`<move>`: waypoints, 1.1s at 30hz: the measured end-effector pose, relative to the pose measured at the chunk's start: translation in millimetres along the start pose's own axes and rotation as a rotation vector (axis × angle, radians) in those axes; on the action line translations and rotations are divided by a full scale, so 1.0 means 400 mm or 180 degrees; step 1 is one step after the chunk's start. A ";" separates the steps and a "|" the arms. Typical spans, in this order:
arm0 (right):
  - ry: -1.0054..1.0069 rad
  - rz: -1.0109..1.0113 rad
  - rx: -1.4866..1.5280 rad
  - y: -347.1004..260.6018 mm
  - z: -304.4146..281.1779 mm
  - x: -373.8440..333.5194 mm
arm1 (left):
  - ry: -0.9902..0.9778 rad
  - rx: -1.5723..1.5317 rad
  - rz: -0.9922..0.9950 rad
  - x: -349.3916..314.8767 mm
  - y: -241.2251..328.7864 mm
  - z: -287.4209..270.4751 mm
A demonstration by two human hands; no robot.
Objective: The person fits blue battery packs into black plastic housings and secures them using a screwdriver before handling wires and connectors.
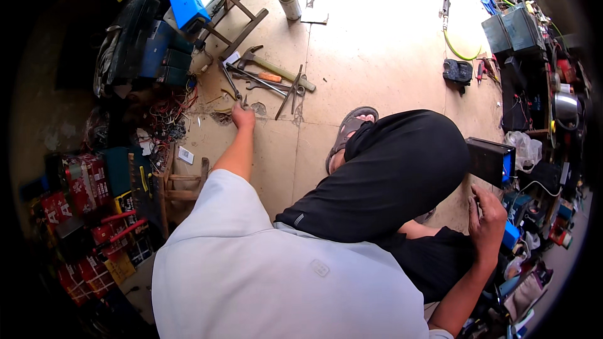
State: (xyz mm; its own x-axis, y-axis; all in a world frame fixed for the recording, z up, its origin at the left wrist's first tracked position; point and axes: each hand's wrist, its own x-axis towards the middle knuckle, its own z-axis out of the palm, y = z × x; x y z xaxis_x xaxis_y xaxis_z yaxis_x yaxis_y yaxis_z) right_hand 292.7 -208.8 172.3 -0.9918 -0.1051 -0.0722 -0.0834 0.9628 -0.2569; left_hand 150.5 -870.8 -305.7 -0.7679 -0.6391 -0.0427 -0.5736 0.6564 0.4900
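My left hand (242, 117) reaches down to the floor at the near end of a group of hand tools. Its fingers are closed, and what they hold, if anything, is too small to make out; metal tips show just beyond them. Beside it lie pliers with yellow handles (224, 102). Farther off are a hammer (282, 71) with a greenish handle, an orange-handled tool (270, 78) and several metal rods and wrenches. My right hand (487, 218) is raised beside my knee with its fingers apart and nothing in it, near a black open-sided box (488, 162).
A spray can (289, 6) stands on the floor at the back. A wooden stool (242, 25) is at the far left, another stool frame (185, 185) nearer. Red boxes (85, 182) and tangled wires (166, 110) line the left; batteries (515, 30) and clutter line the right.
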 end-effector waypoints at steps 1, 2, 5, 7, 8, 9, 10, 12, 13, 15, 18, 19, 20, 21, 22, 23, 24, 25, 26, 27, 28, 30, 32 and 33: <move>-0.0025 0.0084 0.0007 0.007 0.003 -0.013 | 0.0062 -0.0319 0.0420 0.077 0.051 -0.017; -0.0045 0.0167 0.0020 0.012 0.008 -0.026 | 0.0129 -0.0637 0.0843 0.121 0.092 -0.041; 0.0120 0.0394 0.0028 -0.001 0.019 -0.065 | -0.0906 0.0135 0.1728 0.051 0.312 -0.080; 0.0220 0.0254 0.0197 -0.014 0.024 -0.054 | -0.1911 0.0607 0.2484 -0.027 0.263 -0.078; 0.0266 0.0360 0.0164 -0.023 0.012 -0.056 | -0.2265 0.0876 0.2715 -0.106 0.251 -0.049; 0.0331 0.0255 0.0198 -0.020 0.007 -0.048 | -0.2256 0.1063 0.3066 -0.171 0.210 -0.040; 0.0351 0.0140 0.0201 -0.014 0.002 -0.040 | -0.2459 0.1287 0.3128 -0.233 0.181 -0.036; 0.0372 0.0145 0.0131 -0.005 -0.007 -0.042 | -0.2091 0.1630 0.3552 -0.316 0.128 -0.034; 0.0358 0.0278 0.0120 0.003 -0.008 -0.064 | -0.2031 0.1652 0.3244 -0.353 0.134 -0.035; 0.0349 0.0449 0.0180 0.021 -0.005 -0.106 | -0.1999 0.1805 0.2918 -0.387 0.169 -0.022; 0.0387 0.0405 0.0214 0.019 0.003 -0.132 | -0.2072 0.2154 0.2816 -0.366 0.169 0.018; 0.0522 0.0302 0.0193 0.012 0.001 -0.133 | -0.2102 0.2081 0.2846 -0.355 0.180 0.024; 0.0545 0.0256 0.0234 0.006 -0.002 -0.137 | -0.2153 0.1932 0.2877 -0.348 0.186 0.026; 0.0570 0.0202 0.0256 0.003 -0.006 -0.140 | -0.2184 0.1655 0.2885 -0.328 0.199 0.027; 0.0594 0.0145 0.0273 0.003 -0.011 -0.144 | -0.2200 0.1241 0.2852 -0.304 0.217 0.020; 0.0542 0.0108 0.0221 0.011 -0.005 -0.142 | -0.2116 0.0935 0.2761 -0.274 0.235 0.007; 0.0550 0.0109 0.0215 0.018 -0.005 -0.144 | -0.1994 0.0982 0.2598 -0.266 0.318 -0.040; 0.0543 0.0113 0.0223 0.019 -0.010 -0.147 | -0.1749 0.0948 0.2442 -0.246 0.401 -0.087; 0.0555 0.0134 0.0222 0.013 -0.028 -0.163 | -0.1601 0.0069 0.2487 -0.160 0.422 -0.080; 0.0569 0.0183 0.0204 0.017 -0.031 -0.183 | -0.1226 0.0239 0.2538 -0.135 0.534 -0.136; 0.0609 0.0141 0.0221 0.016 -0.037 -0.189 | -0.0816 -0.0261 0.2374 -0.052 0.590 -0.179; 0.0684 0.0095 0.0207 0.020 -0.056 -0.207 | -0.0981 -0.1045 0.2128 0.087 0.728 -0.260; 0.0761 0.0070 0.0228 0.025 -0.073 -0.234 | -0.1627 -0.2103 0.2225 -0.024 0.962 -0.426; 0.0621 0.0178 0.0174 0.030 -0.084 -0.250 | -0.2037 -0.2115 0.2617 -0.137 1.077 -0.528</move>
State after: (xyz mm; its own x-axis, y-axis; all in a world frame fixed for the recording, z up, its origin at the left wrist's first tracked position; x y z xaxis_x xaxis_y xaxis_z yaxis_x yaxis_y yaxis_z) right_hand 387.4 -178.2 209.0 -0.9951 0.0033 0.0989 -0.0277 0.9503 -0.3102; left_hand 5.9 -637.6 91.8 -0.9401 0.3007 0.1605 0.2580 0.3199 0.9116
